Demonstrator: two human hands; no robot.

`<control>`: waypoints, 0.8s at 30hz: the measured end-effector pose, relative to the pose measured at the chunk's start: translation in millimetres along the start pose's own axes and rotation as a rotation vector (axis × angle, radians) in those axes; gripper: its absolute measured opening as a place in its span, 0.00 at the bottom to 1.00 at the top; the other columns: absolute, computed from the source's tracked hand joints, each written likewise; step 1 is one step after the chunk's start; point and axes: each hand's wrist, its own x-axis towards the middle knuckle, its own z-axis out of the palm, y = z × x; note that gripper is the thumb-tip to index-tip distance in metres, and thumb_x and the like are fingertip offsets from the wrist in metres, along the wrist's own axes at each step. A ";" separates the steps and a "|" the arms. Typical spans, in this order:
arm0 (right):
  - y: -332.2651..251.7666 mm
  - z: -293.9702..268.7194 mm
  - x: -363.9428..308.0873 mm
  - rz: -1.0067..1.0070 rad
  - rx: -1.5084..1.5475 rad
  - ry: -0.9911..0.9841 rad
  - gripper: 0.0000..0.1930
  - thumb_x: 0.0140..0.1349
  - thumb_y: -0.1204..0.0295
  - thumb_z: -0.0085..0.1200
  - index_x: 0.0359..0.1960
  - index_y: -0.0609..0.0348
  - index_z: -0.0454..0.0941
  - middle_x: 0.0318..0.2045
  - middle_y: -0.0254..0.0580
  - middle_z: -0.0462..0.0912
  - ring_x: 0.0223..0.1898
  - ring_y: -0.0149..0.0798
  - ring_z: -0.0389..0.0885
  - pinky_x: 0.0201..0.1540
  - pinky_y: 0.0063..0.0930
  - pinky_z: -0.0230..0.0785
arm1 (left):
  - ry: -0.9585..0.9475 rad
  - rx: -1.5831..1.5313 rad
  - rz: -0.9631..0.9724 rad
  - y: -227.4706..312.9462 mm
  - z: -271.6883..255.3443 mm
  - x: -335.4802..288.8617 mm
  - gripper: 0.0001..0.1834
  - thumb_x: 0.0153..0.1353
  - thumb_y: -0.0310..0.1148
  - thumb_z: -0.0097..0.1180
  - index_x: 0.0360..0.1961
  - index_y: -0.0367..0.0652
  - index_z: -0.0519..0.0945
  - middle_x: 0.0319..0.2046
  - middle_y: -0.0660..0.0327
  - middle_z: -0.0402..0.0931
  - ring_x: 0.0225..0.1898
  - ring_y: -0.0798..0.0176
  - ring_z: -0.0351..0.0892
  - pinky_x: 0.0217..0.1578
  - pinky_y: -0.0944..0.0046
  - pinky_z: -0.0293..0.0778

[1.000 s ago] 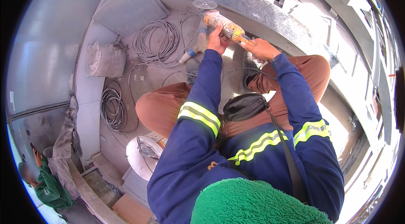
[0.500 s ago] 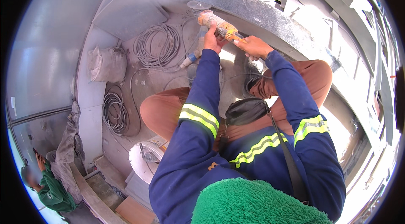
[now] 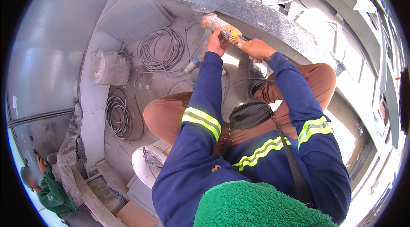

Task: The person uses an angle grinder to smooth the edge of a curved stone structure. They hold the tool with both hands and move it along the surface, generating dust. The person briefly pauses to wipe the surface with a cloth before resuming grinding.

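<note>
The orange power tool (image 3: 218, 27) lies against the edge of the long grey stone slab (image 3: 273, 26), and the left hand (image 3: 217, 44) has its grip wrapped tight around the tool's fat body while the right hand (image 3: 256, 49) pinches its front end just beside that grip. It looks heavy, hard and dusty, so the thick middle seems the best place to hold. Grey cable coils (image 3: 162, 49) lie on the floor below the grip.
</note>
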 end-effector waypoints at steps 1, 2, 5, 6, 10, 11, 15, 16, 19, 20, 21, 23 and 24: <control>1.8 -1.1 -2.8 0.010 -0.006 -0.009 0.36 0.73 0.39 0.54 0.51 0.71 0.79 0.25 0.40 0.78 0.18 0.33 0.77 0.19 0.29 0.69 | -0.008 -0.001 -0.006 -1.4 -0.4 -2.6 0.32 0.77 0.58 0.56 0.68 0.44 0.71 0.62 0.54 0.77 0.64 0.46 0.79 0.63 0.33 0.75; 4.0 -2.0 -5.9 0.028 -0.014 -0.012 0.37 0.73 0.39 0.54 0.51 0.71 0.79 0.25 0.41 0.78 0.18 0.33 0.78 0.19 0.29 0.70 | -0.006 -0.001 -0.019 -3.4 -0.5 -5.4 0.32 0.77 0.57 0.56 0.68 0.44 0.71 0.62 0.54 0.77 0.64 0.46 0.79 0.63 0.33 0.75; 11.3 -3.0 -15.2 0.009 -0.020 -0.027 0.37 0.73 0.39 0.53 0.53 0.72 0.79 0.25 0.41 0.79 0.19 0.34 0.79 0.20 0.30 0.72 | -0.056 -0.016 -0.008 -9.4 -1.5 -13.3 0.31 0.77 0.57 0.56 0.67 0.44 0.72 0.61 0.55 0.78 0.63 0.46 0.80 0.62 0.34 0.76; 13.2 -2.9 -17.6 0.010 -0.028 -0.024 0.37 0.73 0.39 0.53 0.54 0.72 0.79 0.25 0.41 0.79 0.19 0.34 0.80 0.20 0.30 0.72 | -0.071 -0.018 -0.010 -10.9 -1.5 -14.7 0.31 0.77 0.57 0.56 0.68 0.44 0.72 0.61 0.55 0.78 0.63 0.46 0.80 0.62 0.34 0.76; 17.9 -0.4 -25.3 0.007 -0.033 -0.015 0.38 0.74 0.39 0.53 0.56 0.71 0.79 0.25 0.41 0.79 0.19 0.35 0.81 0.21 0.31 0.73 | -0.101 -0.020 -0.024 -15.2 -3.1 -17.4 0.31 0.77 0.56 0.56 0.68 0.45 0.72 0.62 0.54 0.79 0.63 0.47 0.80 0.62 0.35 0.76; 18.2 -0.3 -27.1 0.013 -0.032 -0.012 0.38 0.74 0.39 0.53 0.57 0.71 0.79 0.25 0.41 0.80 0.19 0.35 0.81 0.21 0.31 0.73 | -0.091 -0.015 -0.035 -16.0 -3.5 -17.4 0.31 0.76 0.56 0.57 0.68 0.45 0.72 0.62 0.54 0.79 0.62 0.47 0.81 0.62 0.35 0.76; 17.6 -2.3 -35.8 0.015 -0.045 -0.013 0.38 0.74 0.39 0.53 0.59 0.69 0.80 0.25 0.40 0.79 0.19 0.33 0.81 0.21 0.30 0.73 | -0.130 -0.008 -0.043 -19.9 -5.8 -18.5 0.32 0.75 0.57 0.58 0.67 0.44 0.73 0.61 0.53 0.79 0.61 0.48 0.82 0.62 0.37 0.77; 18.2 -3.4 -39.4 0.019 -0.050 -0.006 0.38 0.74 0.39 0.53 0.60 0.69 0.80 0.25 0.40 0.79 0.20 0.33 0.81 0.21 0.29 0.73 | -0.139 -0.005 -0.049 -20.8 -6.1 -18.9 0.33 0.75 0.58 0.58 0.67 0.44 0.73 0.61 0.53 0.80 0.61 0.48 0.82 0.62 0.38 0.77; 17.7 -2.8 -45.3 0.030 -0.052 -0.003 0.38 0.74 0.39 0.53 0.61 0.68 0.80 0.24 0.39 0.79 0.19 0.32 0.80 0.21 0.29 0.73 | -0.171 0.008 -0.047 -23.3 -7.7 -20.4 0.34 0.74 0.59 0.58 0.67 0.44 0.73 0.60 0.53 0.81 0.60 0.49 0.83 0.61 0.40 0.78; 17.7 -2.7 -47.1 0.033 -0.050 -0.002 0.38 0.74 0.39 0.53 0.61 0.67 0.80 0.24 0.38 0.79 0.19 0.32 0.80 0.21 0.29 0.72 | -0.179 0.014 -0.049 -24.0 -8.0 -20.6 0.34 0.74 0.60 0.58 0.67 0.44 0.73 0.60 0.53 0.81 0.60 0.50 0.84 0.60 0.40 0.79; 17.7 -2.8 -48.4 0.035 -0.052 0.002 0.38 0.74 0.39 0.53 0.61 0.67 0.80 0.24 0.38 0.79 0.19 0.32 0.80 0.21 0.29 0.72 | -0.195 0.019 -0.046 -24.5 -8.3 -20.3 0.34 0.74 0.60 0.58 0.67 0.44 0.73 0.59 0.53 0.82 0.60 0.50 0.84 0.60 0.41 0.79; 17.7 -2.2 -50.1 0.038 -0.059 0.007 0.38 0.74 0.39 0.53 0.61 0.67 0.80 0.24 0.38 0.79 0.19 0.32 0.79 0.20 0.29 0.72 | -0.213 0.029 -0.050 -25.1 -9.4 -19.5 0.34 0.74 0.60 0.58 0.67 0.45 0.73 0.59 0.53 0.82 0.59 0.50 0.84 0.59 0.41 0.80; 17.9 -1.7 -50.1 0.039 -0.052 0.009 0.38 0.74 0.39 0.53 0.61 0.67 0.80 0.24 0.38 0.79 0.19 0.32 0.79 0.20 0.29 0.72 | -0.210 0.015 -0.050 -25.6 -10.0 -18.9 0.33 0.74 0.59 0.58 0.67 0.45 0.73 0.58 0.54 0.82 0.58 0.50 0.85 0.57 0.40 0.81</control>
